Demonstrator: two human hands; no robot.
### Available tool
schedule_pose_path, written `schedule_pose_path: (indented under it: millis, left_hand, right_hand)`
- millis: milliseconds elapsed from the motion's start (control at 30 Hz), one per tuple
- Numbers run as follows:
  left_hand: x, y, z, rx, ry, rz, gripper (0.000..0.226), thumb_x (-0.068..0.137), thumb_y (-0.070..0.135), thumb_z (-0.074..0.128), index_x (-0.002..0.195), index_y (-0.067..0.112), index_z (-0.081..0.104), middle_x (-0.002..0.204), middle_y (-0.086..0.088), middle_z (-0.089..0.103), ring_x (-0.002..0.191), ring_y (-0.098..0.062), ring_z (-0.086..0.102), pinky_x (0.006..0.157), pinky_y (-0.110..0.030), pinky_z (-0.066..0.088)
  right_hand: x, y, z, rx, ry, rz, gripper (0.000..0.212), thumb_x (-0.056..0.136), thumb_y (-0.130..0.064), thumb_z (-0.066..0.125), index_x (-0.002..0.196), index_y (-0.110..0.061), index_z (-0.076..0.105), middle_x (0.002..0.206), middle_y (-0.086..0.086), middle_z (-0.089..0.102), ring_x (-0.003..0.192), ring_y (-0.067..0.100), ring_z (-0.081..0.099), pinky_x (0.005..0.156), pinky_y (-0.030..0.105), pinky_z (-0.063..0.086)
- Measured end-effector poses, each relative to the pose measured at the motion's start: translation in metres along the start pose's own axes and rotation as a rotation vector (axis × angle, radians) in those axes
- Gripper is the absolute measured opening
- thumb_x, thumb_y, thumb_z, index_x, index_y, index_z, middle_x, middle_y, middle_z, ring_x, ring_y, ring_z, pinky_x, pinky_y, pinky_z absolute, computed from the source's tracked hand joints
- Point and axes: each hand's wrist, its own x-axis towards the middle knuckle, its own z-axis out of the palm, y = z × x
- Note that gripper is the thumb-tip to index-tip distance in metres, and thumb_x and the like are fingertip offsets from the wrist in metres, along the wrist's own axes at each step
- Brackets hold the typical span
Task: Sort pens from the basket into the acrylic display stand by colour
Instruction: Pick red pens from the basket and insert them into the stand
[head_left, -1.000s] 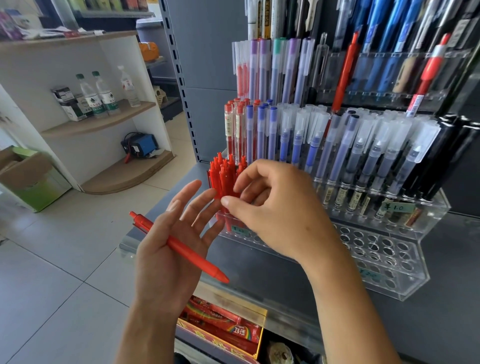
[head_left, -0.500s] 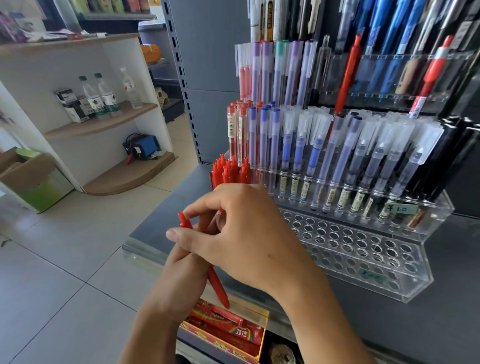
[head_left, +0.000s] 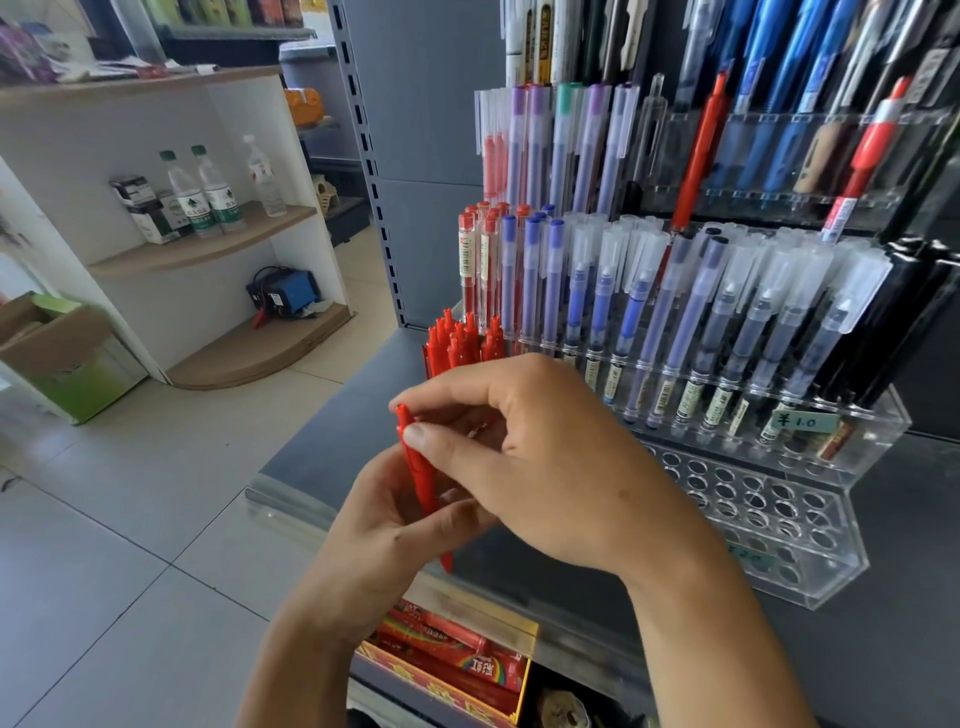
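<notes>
1. Nearest, below the shelf edge, a yellow-rimmed box (head_left: 457, 670) held red packets with a rainbow mark; the writing on them was too small to read.
2. The left hand (head_left: 379, 540) cradled a red pen (head_left: 422, 478), nearly upright, fingers curled around its lower barrel.
3. The right hand (head_left: 545, 467) pinched the pen's top end between thumb and forefinger.
4. Just behind the hands, the acrylic display stand (head_left: 810, 566) sat on the grey shelf (head_left: 332, 436); its front tier showed open holes to the right of the hands.
5. A cluster of red pens (head_left: 462, 343) stood at the stand's left end.
6. A green tag (head_left: 802, 422) read "¥1.0".
7. Farthest, water bottles (head_left: 205, 192) stood on a white corner shelf (head_left: 208, 244).
</notes>
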Motion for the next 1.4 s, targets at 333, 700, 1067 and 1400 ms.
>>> schedule_pose_path:
  millis: [333, 700, 1067, 1400]
  left_hand:
    - [0.007, -0.010, -0.016, -0.105, 0.271, 0.101, 0.066, 0.061, 0.075, 0.078, 0.100, 0.022, 0.076, 0.100, -0.010, 0.073, 0.098, -0.026, 0.068, 0.091, -0.042, 0.050]
    - [0.009, -0.013, -0.019, -0.237, 0.369, 0.034, 0.066, 0.089, 0.061, 0.031, 0.093, 0.008, 0.071, 0.096, -0.015, 0.072, 0.090, -0.024, 0.066, 0.085, -0.041, 0.046]
    - [0.010, -0.017, -0.021, -0.228, 0.380, 0.034, 0.064, 0.090, 0.059, 0.033, 0.092, 0.009, 0.072, 0.094, -0.014, 0.072, 0.089, -0.024, 0.066, 0.085, -0.042, 0.046]
    - [0.002, -0.018, -0.016, -0.174, 0.347, 0.074, 0.064, 0.093, 0.057, 0.031, 0.098, 0.005, 0.069, 0.095, -0.011, 0.073, 0.092, -0.024, 0.067, 0.086, -0.039, 0.048]
  right_hand:
    - [-0.005, 0.012, -0.031, 0.278, 0.465, -0.292, 0.024, 0.092, -0.011, 0.074, 0.115, -0.016, 0.072, 0.094, -0.010, 0.077, 0.083, 0.007, 0.075, 0.068, 0.020, 0.060]
    - [0.005, 0.029, -0.025, 0.066, 0.594, -0.217, 0.022, 0.095, -0.019, 0.073, 0.116, -0.015, 0.075, 0.096, -0.016, 0.075, 0.080, 0.005, 0.073, 0.071, 0.024, 0.061]
    - [0.016, 0.039, -0.002, -0.097, 0.518, -0.099, 0.023, 0.089, -0.021, 0.078, 0.112, -0.017, 0.078, 0.096, -0.009, 0.076, 0.081, -0.003, 0.070, 0.073, 0.009, 0.056]
    - [0.007, 0.038, 0.013, -0.270, 0.435, 0.047, 0.062, 0.087, -0.025, 0.079, 0.140, -0.031, 0.048, 0.123, -0.007, 0.058, 0.101, 0.012, 0.067, 0.086, 0.038, 0.061]
